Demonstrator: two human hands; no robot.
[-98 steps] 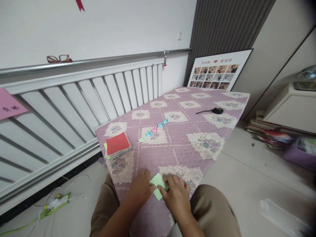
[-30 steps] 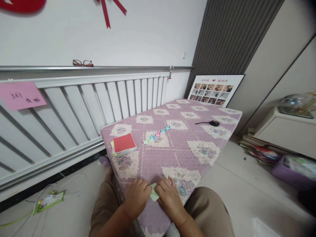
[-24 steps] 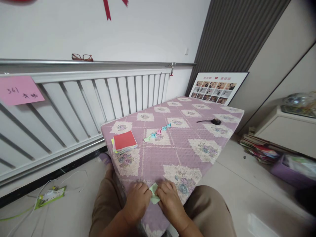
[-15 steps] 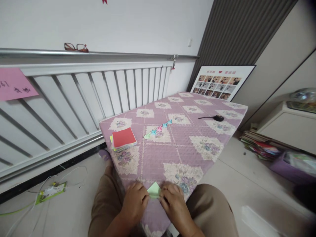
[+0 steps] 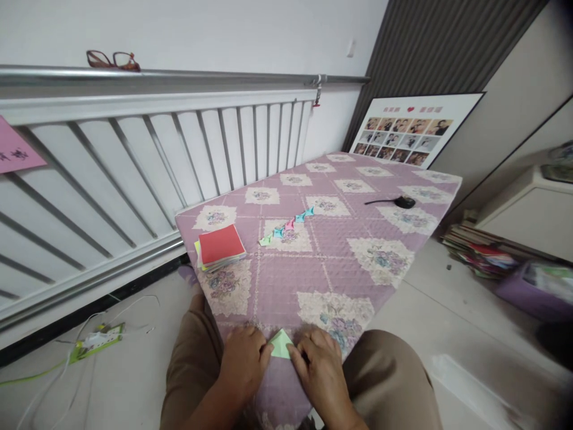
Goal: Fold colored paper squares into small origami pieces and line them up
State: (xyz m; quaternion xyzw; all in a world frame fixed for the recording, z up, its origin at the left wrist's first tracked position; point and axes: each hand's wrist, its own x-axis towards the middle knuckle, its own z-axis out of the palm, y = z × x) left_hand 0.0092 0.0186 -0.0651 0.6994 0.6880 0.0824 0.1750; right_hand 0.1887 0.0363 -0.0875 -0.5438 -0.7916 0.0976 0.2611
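Observation:
A small folded piece of light green origami paper (image 5: pixel 281 344) lies at the near end of the table, its point facing away from me. My left hand (image 5: pixel 244 359) has curled fingers, with the thumb pressing the paper's left corner. On the other side my right hand (image 5: pixel 320 362) is closed too, thumb and fingers at the right corner. The fingers cover both side corners. Farther off, a diagonal row of small folded paper pieces (image 5: pixel 289 224) in green, blue and pink lies on the cloth. To their left sits a stack of square coloured paper (image 5: pixel 221 245), red on top.
The table (image 5: pixel 286 280) has a purple floral cloth. A black corded object (image 5: pixel 404 202) lies at its right. A white radiator (image 5: pixel 250 140) runs along the left, with glasses (image 5: pixel 113 60) on the pipe above. A photo board (image 5: pixel 414 131) stands behind. A power strip (image 5: pixel 97 341) is on the floor.
The green paper now shows a narrower triangle with a centre crease, and my thumbs have shifted slightly along its sides. The camera view has tilted a little; the other things lie where they were.

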